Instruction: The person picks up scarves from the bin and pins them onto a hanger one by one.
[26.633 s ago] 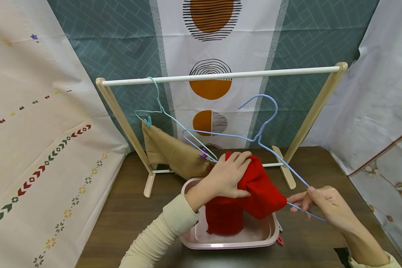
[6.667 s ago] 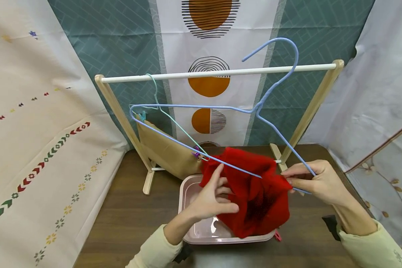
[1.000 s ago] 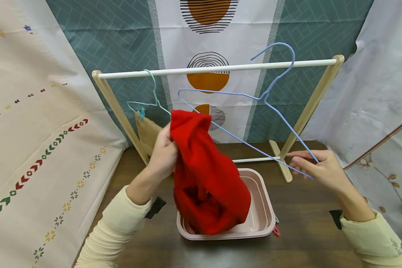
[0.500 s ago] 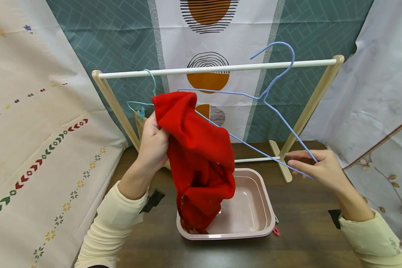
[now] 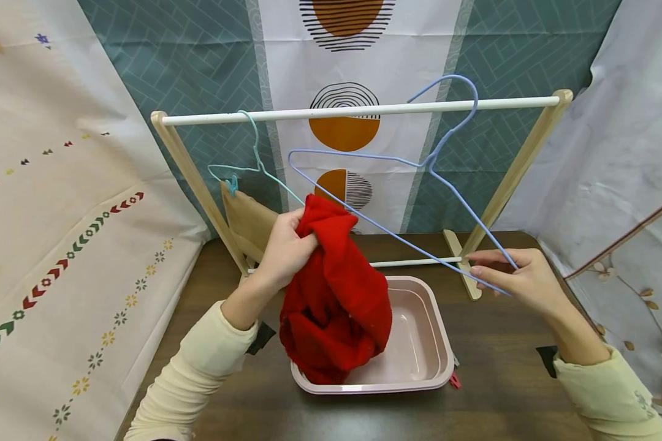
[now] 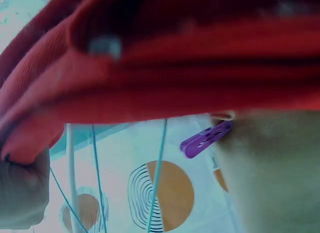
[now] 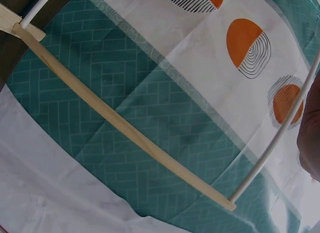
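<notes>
In the head view my left hand [image 5: 287, 251] grips the top of a bunched red knitted cloth [image 5: 339, 294], which hangs down over a pink basin [image 5: 414, 343]. The cloth also fills the upper part of the left wrist view. Out to the right, my right hand [image 5: 521, 278] pinches the right corner of a blue wire hanger [image 5: 386, 229] between thumb and fingers. The hanger's hook points up in front of the rack's white rail [image 5: 364, 112]. Its left end reaches above the cloth, and its bar has nothing on it.
A wooden drying rack [image 5: 518, 177] stands behind the basin. On its left, a teal hanger [image 5: 256, 160] carries tan cloth [image 5: 245, 217], clipped with a teal clothespin [image 5: 232, 184] and a purple clothespin [image 6: 205, 139]. A red clothespin [image 5: 455, 380] lies right of the basin.
Earlier the red cloth hung on the blue hanger's right corner; now my left hand holds it apart. Over the last second it rose leftward, then dropped back rightward. The hanger barely moved.
</notes>
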A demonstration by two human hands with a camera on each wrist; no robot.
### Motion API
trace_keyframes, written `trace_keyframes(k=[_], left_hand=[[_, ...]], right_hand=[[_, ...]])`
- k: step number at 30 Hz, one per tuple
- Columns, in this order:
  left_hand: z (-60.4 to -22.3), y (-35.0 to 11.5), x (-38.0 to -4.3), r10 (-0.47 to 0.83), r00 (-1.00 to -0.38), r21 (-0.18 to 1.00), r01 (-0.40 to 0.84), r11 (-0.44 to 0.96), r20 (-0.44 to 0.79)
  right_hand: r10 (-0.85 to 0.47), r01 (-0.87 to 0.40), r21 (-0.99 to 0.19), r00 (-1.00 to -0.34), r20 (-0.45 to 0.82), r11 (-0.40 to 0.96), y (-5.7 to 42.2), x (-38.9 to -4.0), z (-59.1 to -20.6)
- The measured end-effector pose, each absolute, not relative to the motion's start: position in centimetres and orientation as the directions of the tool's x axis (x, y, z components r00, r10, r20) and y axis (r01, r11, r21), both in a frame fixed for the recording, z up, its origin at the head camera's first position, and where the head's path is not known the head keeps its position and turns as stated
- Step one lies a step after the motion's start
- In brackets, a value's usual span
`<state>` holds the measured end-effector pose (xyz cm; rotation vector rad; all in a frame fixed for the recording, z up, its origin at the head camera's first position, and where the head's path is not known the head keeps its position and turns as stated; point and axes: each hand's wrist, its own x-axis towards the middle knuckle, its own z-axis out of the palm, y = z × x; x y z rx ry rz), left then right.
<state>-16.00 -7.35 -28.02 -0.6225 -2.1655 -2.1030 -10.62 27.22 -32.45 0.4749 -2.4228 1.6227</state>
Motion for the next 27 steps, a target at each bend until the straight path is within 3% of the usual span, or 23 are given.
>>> trace_keyframes(k=[4, 7, 12, 16, 19, 21, 24, 27], left_hand=[[-28.6, -7.3, -16.1, 0.305, -0.915, 0.963, 0.266, -0.037, 0.264], [-29.3, -7.3, -15.9, 0.354, -0.877, 0.928, 0.368, 0.056, 0.326], [-32.2, -7.1, -15.3, 0.464, -0.784, 0.765, 0.574, 0.291, 0.412], [-35.9, -6.9, -15.0, 0.537, -0.78, 0.718, 0.57, 0.4, 0.32], [-38.4, -7.0, -15.2, 0.613, -0.768, 0.78, 0.495, 0.383, 0.187], [-39.4, -7.3, -15.6, 0.698, -0.707, 0.843, 0.441, 0.309, 0.114], [-40.1, -8.0, -16.4, 0.836, -0.546, 0.933, 0.325, 0.153, 0.053], [-40.0, -8.8, -17.0, 0.905, -0.426, 0.958, 0.263, 0.117, 0.006]], right_hand=[[-0.16, -0.358, -0.868, -0.933, 0.322, 0.343, 27.2, -10.7, -32.6], [-0.156, -0.365, -0.867, -0.931, 0.33, 0.34, 27.2, -10.7, -32.7], [-0.156, -0.376, -0.863, -0.927, 0.342, 0.337, 27.2, -10.7, -32.8], [-0.15, -0.367, -0.865, -0.93, 0.335, 0.342, 27.2, -10.8, -32.8], [-0.14, -0.349, -0.868, -0.937, 0.32, 0.353, 27.2, -10.8, -32.8], [-0.137, -0.34, -0.868, -0.94, 0.311, 0.362, 27.2, -10.8, -32.9], [-0.14, -0.338, -0.868, -0.941, 0.307, 0.365, 27.2, -10.9, -32.9], [-0.147, -0.345, -0.87, -0.939, 0.312, 0.353, 27.2, -10.9, -33.0]])
